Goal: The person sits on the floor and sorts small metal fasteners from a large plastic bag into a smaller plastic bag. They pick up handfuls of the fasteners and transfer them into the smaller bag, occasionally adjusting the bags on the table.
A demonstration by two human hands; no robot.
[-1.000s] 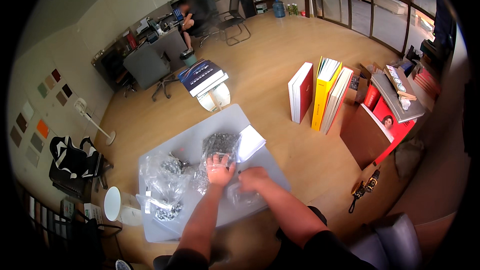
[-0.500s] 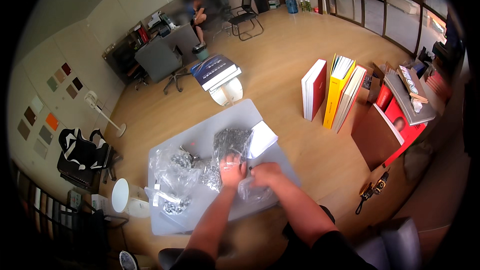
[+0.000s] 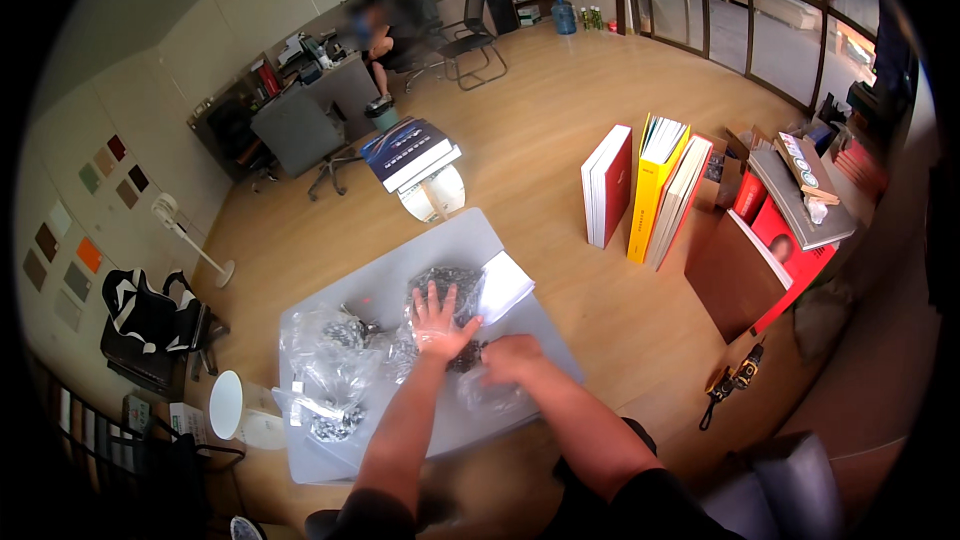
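Note:
My left hand [image 3: 440, 328] lies with fingers spread on a clear plastic bag of small dark pieces [image 3: 430, 283], too fine to name. Close to its right, my right hand [image 3: 514, 359] is closed, its fingertips by some dark pieces; whatever it grips is hidden. Below the right hand is a crumpled clear plastic bag [image 3: 492, 396]. Larger clear bags [image 3: 325, 345] with small shiny metal pieces [image 3: 336, 424] lie to the left. White paper sheets [image 3: 506, 286] lie beside the dark bag. All rest on a grey table [image 3: 400, 450].
Upright books [image 3: 657, 195] stand to the right, near a leaning brown panel [image 3: 738, 280] and a power drill [image 3: 733, 380]. Beyond the table is a stool [image 3: 435, 195] with thick books [image 3: 412, 155]. A white bucket [image 3: 226, 405] stands left. Someone sits at the far desk.
My left hand has moved slightly up and its fingers have spread over the dark bag. The right hand stays close by, more tightly curled. The whole view has shifted a little.

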